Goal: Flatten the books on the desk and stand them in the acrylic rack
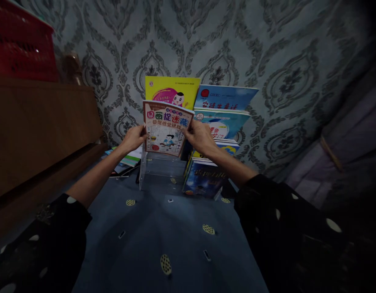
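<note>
A thin picture book (166, 130) with a brown-edged cover is upright between my hands, in front of a yellow book (172, 86). My left hand (133, 138) grips its left edge, fingers behind and thumb near the border. On its right edge my right hand (202, 137) is closed, thumb on the cover. Below and behind it stands a clear tiered book rack (157, 171). The rack's right side carries a blue book (226, 97), a teal book (233, 121), and dark blue books (204, 179) in front. The picture book's lower edge hides part of the rack.
Beneath the rack is a blue patterned tablecloth (145, 236). Several flat books or papers (125, 160) lie to its left. A wooden cabinet (41, 130) with a red basket (23, 44) stands at left; a tied curtain (325, 158) hangs at right, and patterned wallpaper (191, 49) is behind.
</note>
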`<control>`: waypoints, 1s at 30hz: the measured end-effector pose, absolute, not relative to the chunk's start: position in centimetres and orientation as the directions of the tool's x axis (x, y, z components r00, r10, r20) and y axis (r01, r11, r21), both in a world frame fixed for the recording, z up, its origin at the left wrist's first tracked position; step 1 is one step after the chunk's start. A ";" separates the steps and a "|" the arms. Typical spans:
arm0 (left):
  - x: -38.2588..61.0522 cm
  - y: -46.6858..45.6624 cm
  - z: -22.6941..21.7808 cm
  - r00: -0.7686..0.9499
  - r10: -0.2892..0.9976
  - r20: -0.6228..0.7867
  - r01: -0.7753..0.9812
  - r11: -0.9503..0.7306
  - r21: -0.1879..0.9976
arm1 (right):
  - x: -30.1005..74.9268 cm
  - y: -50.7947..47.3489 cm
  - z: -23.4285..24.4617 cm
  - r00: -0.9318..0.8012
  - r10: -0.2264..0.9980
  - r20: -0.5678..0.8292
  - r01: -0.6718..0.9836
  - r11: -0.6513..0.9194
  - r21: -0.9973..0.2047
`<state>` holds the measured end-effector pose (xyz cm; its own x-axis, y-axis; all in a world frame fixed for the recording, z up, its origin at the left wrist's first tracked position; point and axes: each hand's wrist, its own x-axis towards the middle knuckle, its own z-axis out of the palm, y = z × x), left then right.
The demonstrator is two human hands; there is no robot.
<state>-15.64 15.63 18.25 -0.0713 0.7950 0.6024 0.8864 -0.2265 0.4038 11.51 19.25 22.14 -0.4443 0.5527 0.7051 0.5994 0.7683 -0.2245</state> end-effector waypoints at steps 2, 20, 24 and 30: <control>-15.4 15.4 18.2 -0.074 0.793 0.605 0.928 -0.168 0.333 | 11.4 19.4 22.3 -0.373 0.527 0.763 0.577 0.776 -0.254; -14.6 15.8 18.4 -0.163 0.755 0.635 0.953 -0.046 0.300 | 9.8 20.6 28.7 -0.601 0.299 0.741 0.734 0.574 0.363; -13.8 15.6 18.8 -0.168 0.769 0.616 0.962 -0.010 0.274 | 10.2 20.8 29.2 -0.597 0.378 0.708 0.763 0.541 0.355; -13.8 15.5 18.9 -0.195 0.779 0.596 0.940 -0.024 0.339 | 10.3 19.2 29.6 -0.540 0.499 0.678 0.816 0.509 0.276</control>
<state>-13.76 15.52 18.95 -0.1952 0.7792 0.5956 0.9404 -0.0237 0.3393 10.31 19.23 29.58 -0.5402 0.4986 0.6779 0.8156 0.5086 0.2759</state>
